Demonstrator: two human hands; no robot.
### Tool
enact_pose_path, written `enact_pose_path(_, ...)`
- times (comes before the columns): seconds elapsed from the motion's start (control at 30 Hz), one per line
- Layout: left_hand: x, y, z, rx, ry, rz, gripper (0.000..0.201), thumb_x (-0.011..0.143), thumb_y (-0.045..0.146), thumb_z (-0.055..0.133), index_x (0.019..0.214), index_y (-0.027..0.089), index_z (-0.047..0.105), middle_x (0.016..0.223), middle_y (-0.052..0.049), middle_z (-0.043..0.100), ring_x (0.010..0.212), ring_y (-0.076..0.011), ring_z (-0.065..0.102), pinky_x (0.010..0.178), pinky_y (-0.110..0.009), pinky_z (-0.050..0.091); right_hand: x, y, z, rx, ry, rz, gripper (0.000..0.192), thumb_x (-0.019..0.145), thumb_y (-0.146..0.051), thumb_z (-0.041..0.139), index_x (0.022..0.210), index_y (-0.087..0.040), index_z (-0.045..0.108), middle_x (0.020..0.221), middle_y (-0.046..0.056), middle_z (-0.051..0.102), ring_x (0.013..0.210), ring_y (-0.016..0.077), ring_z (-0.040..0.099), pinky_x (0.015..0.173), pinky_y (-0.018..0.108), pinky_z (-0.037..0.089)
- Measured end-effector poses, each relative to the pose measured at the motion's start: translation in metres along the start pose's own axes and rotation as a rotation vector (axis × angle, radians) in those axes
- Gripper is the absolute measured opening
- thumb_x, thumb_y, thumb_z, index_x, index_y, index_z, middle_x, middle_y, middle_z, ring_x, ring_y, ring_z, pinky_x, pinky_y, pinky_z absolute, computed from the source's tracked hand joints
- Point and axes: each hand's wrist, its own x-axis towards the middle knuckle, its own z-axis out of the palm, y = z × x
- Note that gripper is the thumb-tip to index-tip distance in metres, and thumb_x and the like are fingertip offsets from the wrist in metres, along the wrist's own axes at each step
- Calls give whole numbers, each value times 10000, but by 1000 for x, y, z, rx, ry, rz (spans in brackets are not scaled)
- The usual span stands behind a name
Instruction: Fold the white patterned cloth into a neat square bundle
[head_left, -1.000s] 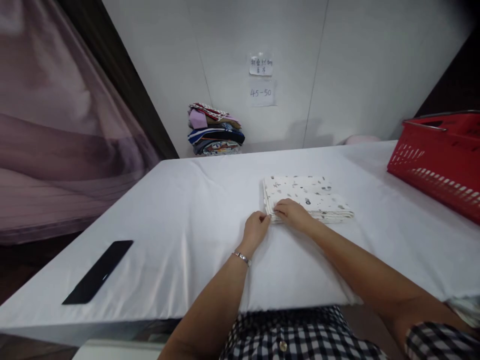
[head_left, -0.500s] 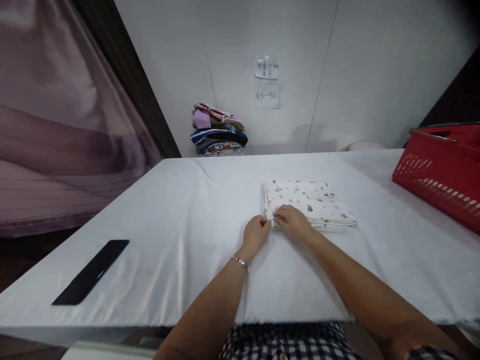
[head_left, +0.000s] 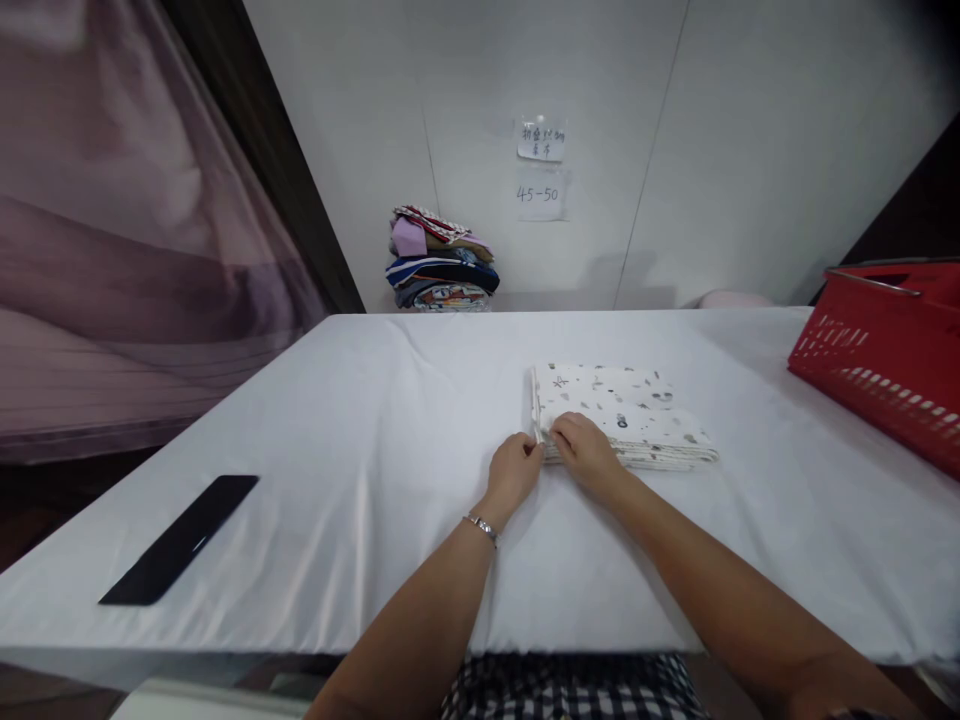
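Note:
A white cloth with small grey and brown printed motifs lies folded in several layers on the table. My left hand, with a bracelet on its wrist, pinches the near left corner of the cloth between thumb and fingers. Close beside it, my right hand rests over the cloth's near edge, its fingertips closed on the layers by the same corner. The folded edges show along the near side, right of my right hand.
White fabric covers the table. A long black flat object lies at the left. A red plastic basket stands at the right edge. Behind the table is a stack of folded fabrics; paper notes hang on the wall.
Both hands keep almost the same place at the cloth's corner, with only slight movement of the right fingers. The whole view has shifted a little.

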Motion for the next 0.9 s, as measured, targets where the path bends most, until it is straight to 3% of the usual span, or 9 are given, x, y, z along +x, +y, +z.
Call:
enact_pose_path(0.3, 0, 1, -2, -33, -16, -7, 146, 812, 291, 507, 749, 191, 593, 778, -16, 633, 709, -143, 554, 646, -256, 397, -4, 1, -3, -6, -132, -66, 110, 852, -196, 464, 884, -183, 568, 882, 60, 595, 844, 191, 502, 755, 323, 388)
enact_pose_path(0.47, -1, -1, -2, -76, -11, 3, 89, 767, 242, 551, 808, 190, 611, 824, -17, 652, 751, -141, 572, 688, -249, 418, -5, 0, -4, 21, -105, -47, 129, 820, -199, 510, 933, -187, 573, 904, 63, 598, 873, 196, 511, 772, 330, 398)
enact_pose_path(0.9, -1, -2, -1, -73, 6, 28, 138, 803, 271, 508, 781, 185, 614, 802, -22, 647, 722, -141, 564, 673, -252, 406, -7, -5, 7, 11, 16, 7, 170, 900, -216, 411, 897, -206, 581, 891, 64, 595, 855, 201, 521, 766, 335, 413)
